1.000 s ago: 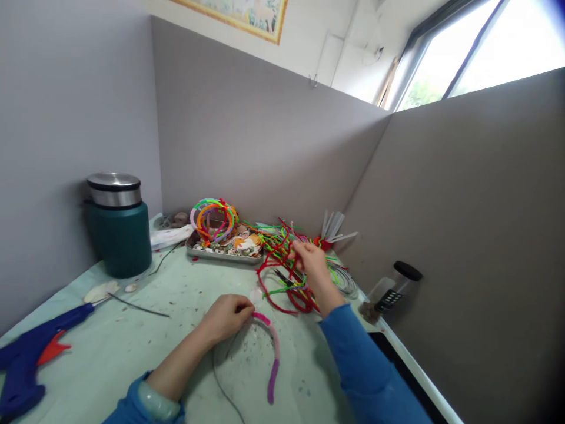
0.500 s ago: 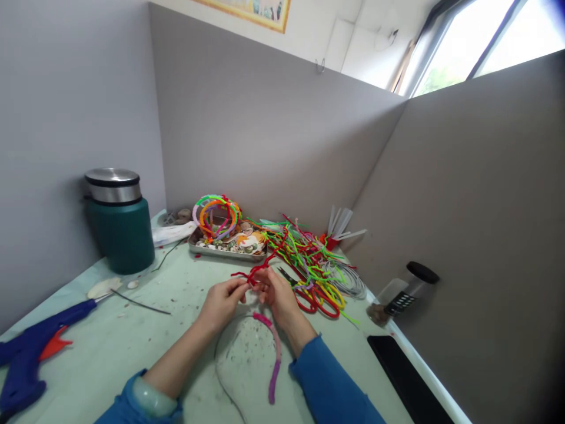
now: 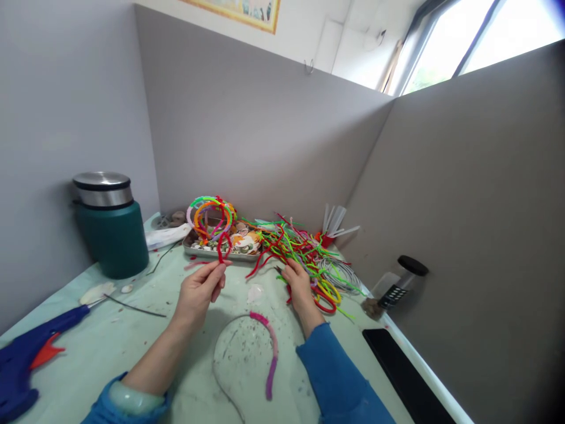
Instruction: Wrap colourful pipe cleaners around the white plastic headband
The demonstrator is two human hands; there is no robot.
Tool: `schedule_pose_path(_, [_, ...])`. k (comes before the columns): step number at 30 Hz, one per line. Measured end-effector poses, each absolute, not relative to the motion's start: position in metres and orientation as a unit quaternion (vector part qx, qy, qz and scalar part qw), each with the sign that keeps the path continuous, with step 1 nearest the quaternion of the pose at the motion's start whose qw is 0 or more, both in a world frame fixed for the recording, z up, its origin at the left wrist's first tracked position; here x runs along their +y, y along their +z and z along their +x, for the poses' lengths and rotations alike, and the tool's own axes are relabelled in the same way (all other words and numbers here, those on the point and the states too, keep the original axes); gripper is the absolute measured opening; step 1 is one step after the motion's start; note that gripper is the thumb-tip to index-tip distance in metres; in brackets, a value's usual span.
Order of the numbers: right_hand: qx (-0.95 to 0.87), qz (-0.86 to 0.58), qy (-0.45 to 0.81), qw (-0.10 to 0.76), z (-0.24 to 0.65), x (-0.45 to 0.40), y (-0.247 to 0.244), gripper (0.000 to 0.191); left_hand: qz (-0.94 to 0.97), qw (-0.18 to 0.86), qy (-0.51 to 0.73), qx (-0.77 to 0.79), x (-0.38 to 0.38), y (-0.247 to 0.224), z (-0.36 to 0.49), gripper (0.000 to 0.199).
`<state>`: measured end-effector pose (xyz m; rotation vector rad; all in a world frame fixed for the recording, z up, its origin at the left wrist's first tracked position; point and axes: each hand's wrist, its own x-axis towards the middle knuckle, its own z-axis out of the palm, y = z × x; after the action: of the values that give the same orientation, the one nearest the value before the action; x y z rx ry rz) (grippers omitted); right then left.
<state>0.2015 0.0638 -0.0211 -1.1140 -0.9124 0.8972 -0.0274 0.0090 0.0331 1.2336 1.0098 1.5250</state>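
My left hand (image 3: 200, 290) is closed, pinching a red pipe cleaner (image 3: 223, 240) bent into an upright loop in front of the metal tray. My right hand (image 3: 300, 287) is by the heap of coloured pipe cleaners (image 3: 304, 250), its fingers together near a red strand; whether it grips that strand is unclear. Scissors with red handles (image 3: 325, 303) lie partly hidden behind my right hand. Below both hands, on the table, rests a thin wire headband (image 3: 215, 353), wrapped in pink and purple (image 3: 272, 356) along its right side.
The metal tray (image 3: 207, 254) holds shells and colourful rings (image 3: 212, 218). At the left are a green flask (image 3: 112, 235) and a blue glue gun (image 3: 42, 338). Coiled wire (image 3: 348, 280), a clear jar (image 3: 392, 285) and a black flat object (image 3: 401, 374) are at the right.
My hands have moved apart. The left went left with a red looped pipe cleaner, and the right went right towards the heap and scissors. The view has shifted slightly.
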Motion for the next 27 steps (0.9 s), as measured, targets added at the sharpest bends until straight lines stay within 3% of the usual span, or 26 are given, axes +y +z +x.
schedule_pose_path(4, [-0.457, -0.479, 0.309, 0.683, 0.201, 0.055, -0.011, 0.031, 0.538, 0.401, 0.568, 0.476, 0.013, 0.027, -0.028, 0.042])
schedule_pose_path(8, [-0.49, -0.504, 0.206, 0.681, 0.192, 0.042, -0.001, 0.023, 0.635, 0.315, 0.479, 0.518, 0.017, 0.015, -0.024, 0.037])
schedule_pose_path(11, [-0.537, -0.498, 0.351, 0.583, 0.176, 0.033, 0.002, 0.045, 0.698, 0.244, 0.422, 0.525, 0.015, 0.01, -0.02, 0.029])
schedule_pose_path(14, [-0.553, -0.463, 0.466, 0.512, 0.157, 0.025, 0.004, 0.046, 0.76, 0.186, 0.349, 0.515, 0.009, 0.01, -0.016, 0.027])
schedule_pose_path(19, [-0.531, -0.44, 0.483, 0.54, 0.14, 0.017, 0.001, 0.035, 0.8, 0.169, 0.277, 0.504, 0.005, 0.009, -0.012, 0.027])
schedule_pose_path(27, [-0.491, -0.428, 0.517, 0.555, 0.142, 0.021, -0.012, 0.04, 0.702, 0.238, 0.35, 0.573, 0.015, 0.005, -0.018, 0.022])
